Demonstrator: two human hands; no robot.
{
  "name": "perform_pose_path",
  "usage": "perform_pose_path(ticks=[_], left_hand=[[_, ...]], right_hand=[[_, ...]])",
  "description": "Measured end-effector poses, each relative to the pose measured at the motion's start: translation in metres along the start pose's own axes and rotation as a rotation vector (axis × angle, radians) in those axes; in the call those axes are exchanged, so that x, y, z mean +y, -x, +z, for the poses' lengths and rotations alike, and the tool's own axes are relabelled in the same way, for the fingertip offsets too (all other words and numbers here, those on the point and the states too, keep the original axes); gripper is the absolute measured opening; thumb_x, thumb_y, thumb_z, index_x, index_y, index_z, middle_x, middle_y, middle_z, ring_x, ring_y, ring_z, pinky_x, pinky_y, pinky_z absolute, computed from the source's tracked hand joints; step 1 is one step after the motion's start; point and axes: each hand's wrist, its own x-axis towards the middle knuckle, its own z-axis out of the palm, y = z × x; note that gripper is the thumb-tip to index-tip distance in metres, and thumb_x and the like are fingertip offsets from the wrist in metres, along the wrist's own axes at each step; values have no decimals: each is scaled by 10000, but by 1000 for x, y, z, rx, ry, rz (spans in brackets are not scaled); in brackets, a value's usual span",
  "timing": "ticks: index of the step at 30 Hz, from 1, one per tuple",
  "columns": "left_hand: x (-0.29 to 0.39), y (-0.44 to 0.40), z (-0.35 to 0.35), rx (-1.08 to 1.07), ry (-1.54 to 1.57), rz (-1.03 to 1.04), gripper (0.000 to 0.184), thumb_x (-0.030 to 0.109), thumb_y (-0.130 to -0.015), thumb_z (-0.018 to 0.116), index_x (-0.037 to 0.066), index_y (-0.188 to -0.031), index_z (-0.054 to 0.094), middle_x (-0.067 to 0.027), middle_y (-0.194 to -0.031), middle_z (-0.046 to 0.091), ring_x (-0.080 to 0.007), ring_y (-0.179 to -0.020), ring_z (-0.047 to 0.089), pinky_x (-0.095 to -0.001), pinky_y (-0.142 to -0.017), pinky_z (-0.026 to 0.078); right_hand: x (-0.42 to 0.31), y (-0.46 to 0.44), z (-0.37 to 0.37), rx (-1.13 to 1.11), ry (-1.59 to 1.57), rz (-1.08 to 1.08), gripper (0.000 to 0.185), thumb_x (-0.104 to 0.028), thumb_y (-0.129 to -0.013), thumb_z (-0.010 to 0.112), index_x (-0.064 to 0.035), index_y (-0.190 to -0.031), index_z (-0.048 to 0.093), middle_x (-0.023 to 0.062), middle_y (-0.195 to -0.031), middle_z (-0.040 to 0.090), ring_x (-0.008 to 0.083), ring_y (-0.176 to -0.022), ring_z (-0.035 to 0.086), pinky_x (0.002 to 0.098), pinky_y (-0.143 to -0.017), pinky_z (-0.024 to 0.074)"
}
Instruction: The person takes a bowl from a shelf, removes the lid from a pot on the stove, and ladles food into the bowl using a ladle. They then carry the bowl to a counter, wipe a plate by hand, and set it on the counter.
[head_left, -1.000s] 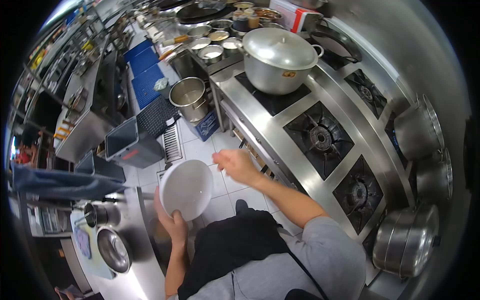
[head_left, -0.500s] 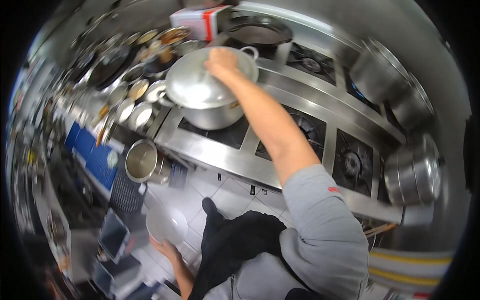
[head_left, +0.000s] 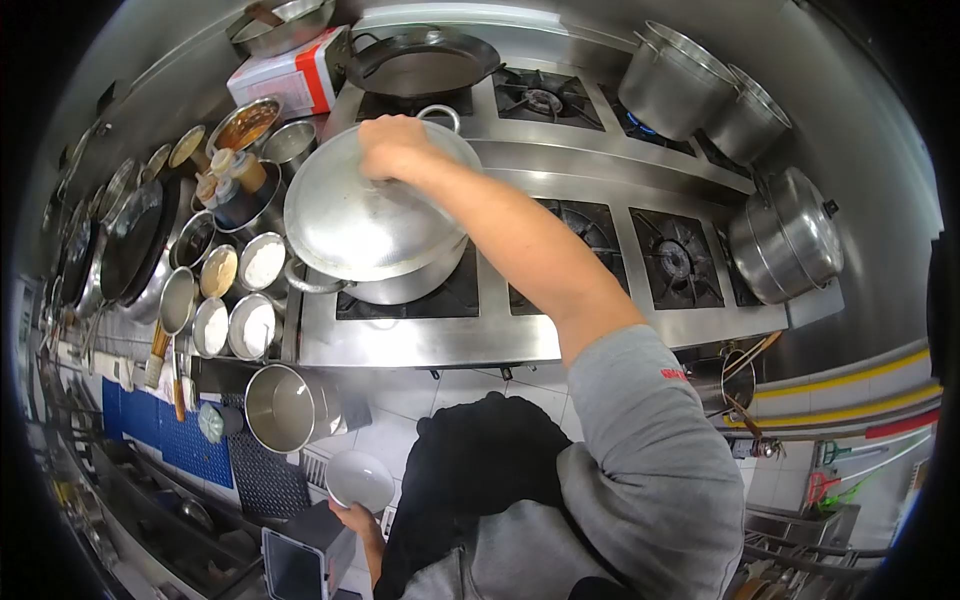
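My right hand is closed at the top of a large metal pot lid, its fingers over the handle, which they hide. The lid covers a big aluminium stockpot on the front-left burner. I cannot tell whether the lid is lifted off the rim. Low down near my body, my left hand grips the edge of a white bowl. No contents show inside the bowl.
Left of the stove stand several small containers with white contents, squeeze bottles and a pan of brown sauce. An open steel pot is below them. A wok pan and tall pots sit behind.
My view has turned, so the stove appears farther left. My right hand stays on the lid, and my left hand keeps the white bowl, now appearing slightly lower and to the right.
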Motion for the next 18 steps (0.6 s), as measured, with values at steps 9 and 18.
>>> perform_pose_path(ticks=[9,18], left_hand=[[-15,-27,30,-13,122,-87,446,-7,-860,555,-55,-1300,500,-237,-1218,595,-320,-1100,616,-425,-921,515],[-26,-26,33,-120,119,-217,521,-12,-836,478,-24,-1357,478,-225,-1262,578,-336,-1143,608,-424,-986,493]], right_hand=[[20,8,-31,122,-88,-49,320,-158,-715,675,23,-971,743,254,-1005,718,397,-978,699,464,-886,552],[177,115,-125,406,-234,-56,255,-305,-857,716,-66,-773,680,-56,-642,542,66,-616,471,275,-545,378]])
